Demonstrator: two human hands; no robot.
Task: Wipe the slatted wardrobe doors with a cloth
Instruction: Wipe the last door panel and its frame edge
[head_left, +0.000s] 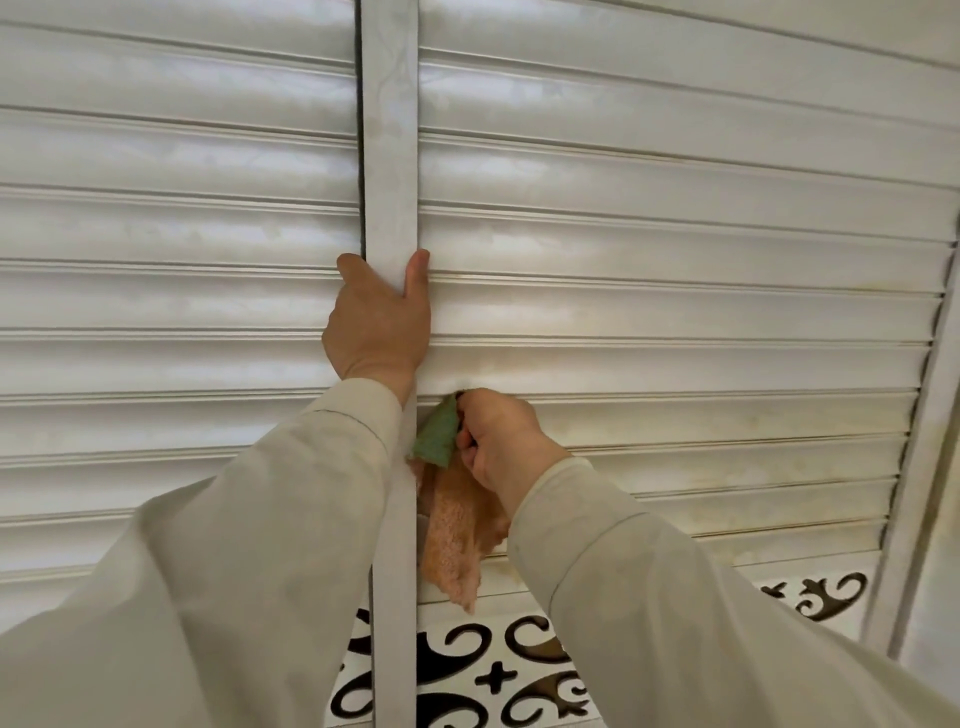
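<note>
The left wardrobe door (176, 218) is filling the left side of my view, its white slats running across. My left hand (376, 325) is gripping the upright stile (390, 156) at the left edge of the right wardrobe door (675, 260), fingers curling around into the dark gap between the two doors and thumb lying against the stile's right edge. Just to the right and lower, my right hand (501, 441) is holding the cloth (452, 525), fingers curled round it and knuckles up against a slat near the door's left edge. The cloth is showing a green fold beside my fingers, and its peach part is hanging down along the stile toward the door's bottom. Below the slats, a white panel with dark scroll cutouts (478, 665) is showing. Both sleeves (208, 597) are pale.
</note>
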